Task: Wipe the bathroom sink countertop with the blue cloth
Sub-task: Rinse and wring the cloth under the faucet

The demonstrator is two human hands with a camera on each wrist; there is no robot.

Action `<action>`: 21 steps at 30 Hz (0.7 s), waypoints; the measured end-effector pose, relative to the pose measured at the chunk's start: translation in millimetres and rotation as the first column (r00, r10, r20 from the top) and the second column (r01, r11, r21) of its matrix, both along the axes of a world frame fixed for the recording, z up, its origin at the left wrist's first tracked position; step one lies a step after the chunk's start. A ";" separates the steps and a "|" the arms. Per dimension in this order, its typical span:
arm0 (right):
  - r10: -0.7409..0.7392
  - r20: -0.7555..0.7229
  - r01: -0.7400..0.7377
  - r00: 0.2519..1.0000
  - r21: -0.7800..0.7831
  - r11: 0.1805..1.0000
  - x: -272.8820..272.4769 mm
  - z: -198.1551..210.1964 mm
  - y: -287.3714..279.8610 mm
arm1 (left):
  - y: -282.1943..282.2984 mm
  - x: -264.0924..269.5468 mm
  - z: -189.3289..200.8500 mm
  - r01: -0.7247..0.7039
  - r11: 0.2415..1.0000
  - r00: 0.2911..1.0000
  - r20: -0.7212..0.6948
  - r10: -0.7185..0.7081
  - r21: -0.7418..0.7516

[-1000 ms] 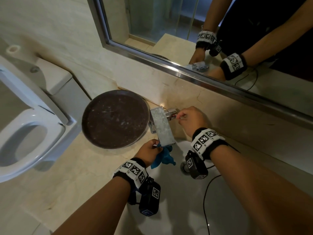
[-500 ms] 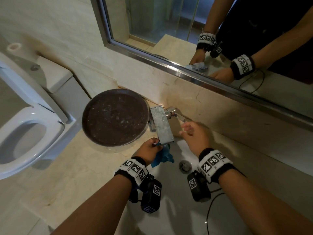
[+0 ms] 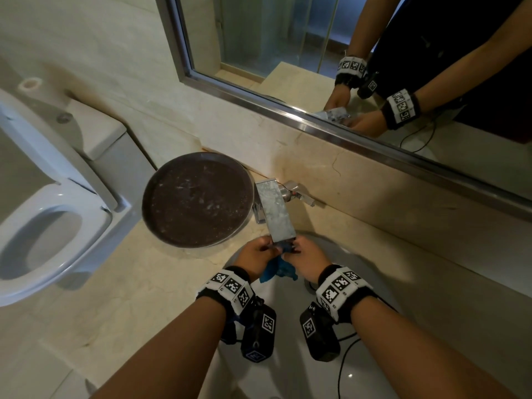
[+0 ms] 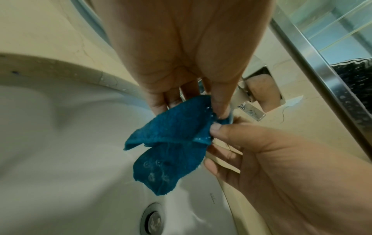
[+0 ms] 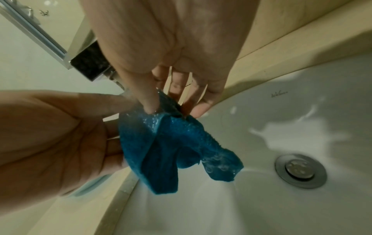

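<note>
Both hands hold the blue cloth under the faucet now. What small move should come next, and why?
Probably squeeze it out over the sink basin. The blue cloth shows droplets and hangs limp below the faucet, pinched by the left hand and right hand; the countertop is not yet wiped.

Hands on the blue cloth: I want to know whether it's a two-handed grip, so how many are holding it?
2. The left hand pinches the blue cloth at its top corner; the right hand pinches it beside that.

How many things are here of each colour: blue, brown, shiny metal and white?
Blue: 1, the blue cloth
Brown: 1, the round tray
Shiny metal: 2, the faucet and the drain
White: 2, the sink basin and the toilet
Total: 6
</note>
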State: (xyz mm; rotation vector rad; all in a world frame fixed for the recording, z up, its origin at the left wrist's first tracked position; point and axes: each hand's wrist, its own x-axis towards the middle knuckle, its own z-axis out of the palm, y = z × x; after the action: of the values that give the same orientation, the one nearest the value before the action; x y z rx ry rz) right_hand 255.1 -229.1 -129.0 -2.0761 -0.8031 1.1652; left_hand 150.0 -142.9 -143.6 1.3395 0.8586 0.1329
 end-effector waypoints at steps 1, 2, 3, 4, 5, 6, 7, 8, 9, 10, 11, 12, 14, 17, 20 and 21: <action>0.004 0.009 -0.004 1.000 0.003 1.000 -0.4 2.5 0.2 | 0.4 -0.7 0.9 -0.005 1.000 1.000 0.011 0.005 -0.004; -0.010 0.021 0.010 1.000 0.003 1.000 -0.2 4.3 0.1 | 1.4 -1.5 -0.3 -0.019 1.000 1.000 0.013 0.019 -0.010; -0.042 0.015 0.042 0.999 0.009 0.999 -0.5 7.1 -0.4 | 2.7 -2.7 -0.9 -0.028 1.000 1.000 0.008 0.028 -0.010; -0.084 0.013 0.084 0.996 0.018 0.996 -0.1 7.1 -0.8 | 4.4 -3.6 -0.9 -0.031 1.000 1.000 -0.001 0.031 0.000; -0.123 0.011 0.123 0.992 0.026 0.992 -0.5 10.1 -1.7 | 5.8 -4.2 -0.8 -0.031 0.999 0.999 -0.019 0.032 0.017; -0.155 0.010 0.154 0.988 0.044 0.987 -0.5 10.2 -2.2 | 7.3 -4.6 -2.0 -0.027 0.999 0.999 -0.026 0.027 0.033; -0.168 0.012 0.167 0.986 0.059 0.984 -0.3 9.8 -3.0 | 8.2 -5.2 -0.8 -0.017 0.999 0.999 -0.037 0.019 0.051; -0.173 0.012 0.172 0.985 0.063 0.983 -0.2 10.1 -2.8 | 9.2 -6.0 -0.3 -0.009 0.998 0.999 -0.046 0.013 0.068; -0.174 0.015 0.173 0.985 0.064 0.983 -0.7 11.2 -2.9 | 9.7 -6.7 1.9 0.001 0.996 0.998 -0.059 0.004 0.084; -0.174 0.017 0.173 0.985 0.063 0.983 -1.1 12.4 -2.3 | 10.1 -7.0 2.7 0.016 0.995 0.998 -0.066 -0.010 0.095; -0.172 0.002 0.172 0.985 0.067 0.983 -1.3 13.0 -1.7 | 10.0 -7.1 5.2 0.047 0.992 0.996 -0.075 -0.039 0.117; -0.168 -0.017 0.169 0.986 0.066 0.983 -2.0 13.4 -0.9 | 10.1 -6.8 7.0 0.078 0.986 0.994 -0.084 -0.066 0.148; -0.144 -0.017 0.145 0.989 0.071 0.987 -2.6 12.7 -0.6 | 10.0 -5.9 11.9 0.120 0.972 0.990 -0.098 -0.102 0.201; -0.130 0.026 0.127 0.991 0.091 0.988 -0.4 14.7 -2.7 | 8.0 -5.7 16.0 0.132 0.977 0.989 -0.081 -0.120 0.165; -0.133 0.070 0.126 0.989 0.107 0.986 2.2 16.3 -4.8 | 7.6 -8.8 12.7 0.175 0.978 0.981 -0.099 -0.165 0.110; -0.133 0.084 0.123 0.988 0.110 0.986 2.2 16.5 -6.1 | 8.0 -9.8 10.3 0.214 0.967 0.971 -0.136 -0.195 0.141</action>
State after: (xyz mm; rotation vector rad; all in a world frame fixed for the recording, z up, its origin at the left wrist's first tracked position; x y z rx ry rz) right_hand 257.3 -235.2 -112.5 -2.0735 -0.7448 0.9450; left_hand 140.2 -134.9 -133.3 1.5875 0.8181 -0.0454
